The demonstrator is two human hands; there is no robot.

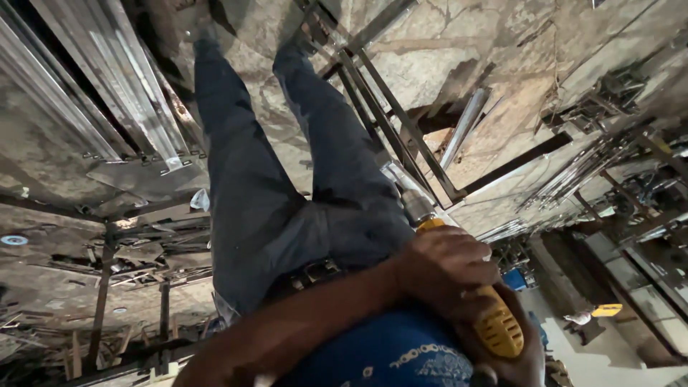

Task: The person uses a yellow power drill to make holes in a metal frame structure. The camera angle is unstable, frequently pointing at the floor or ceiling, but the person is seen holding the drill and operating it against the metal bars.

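Both hands grip the yellow drill, left hand with fingers clamped over the front of its body and right hand under the handle, held before the person's waist above the floor; a loosened grip could likely drop it onto the metal frame lying there.

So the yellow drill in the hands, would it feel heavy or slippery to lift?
The yellow drill probably feels fairly heavy: metal chuck, and both the left hand and right hand grip it. Its ribbed body likely resists slipping.
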